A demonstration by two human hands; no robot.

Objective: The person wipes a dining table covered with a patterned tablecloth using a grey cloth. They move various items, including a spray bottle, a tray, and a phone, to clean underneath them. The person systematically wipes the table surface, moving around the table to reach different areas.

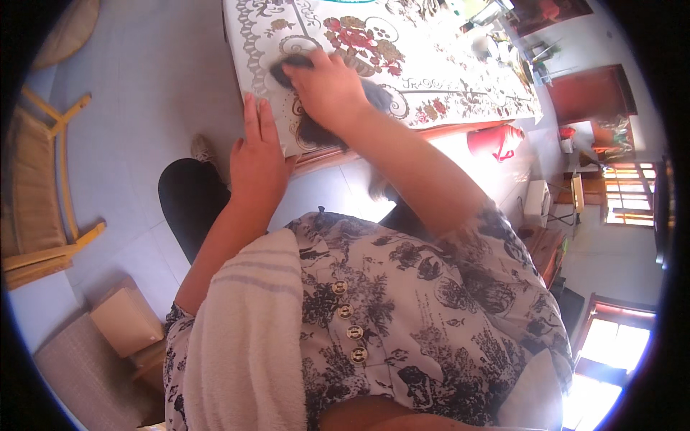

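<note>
**Dark cloth on the table, beneath the right hand**

Found directly under the right hand: a dark cloth, near-black, soft and rumpled in look, bunched at the fingertips, spreading out flatter below and beyond the wrist toward the near table edge. Right grip seen with bent fingers, pressed down onto the cloth; cannot tell whether pinching it. Standing in the way: right hand and forearm, covering the middle of the cloth. Noted just left of the grip, at the table corner: left hand, fingers straight, holding nothing. Spread around and beneath the grip: a white tablecloth with red and brown floral print. Well left of the grip: a wooden chair with a brown seat. Well to the right, past the table edge: a red object, too glared to identify. Farthest right, at the wall: a red-brown door.
</note>
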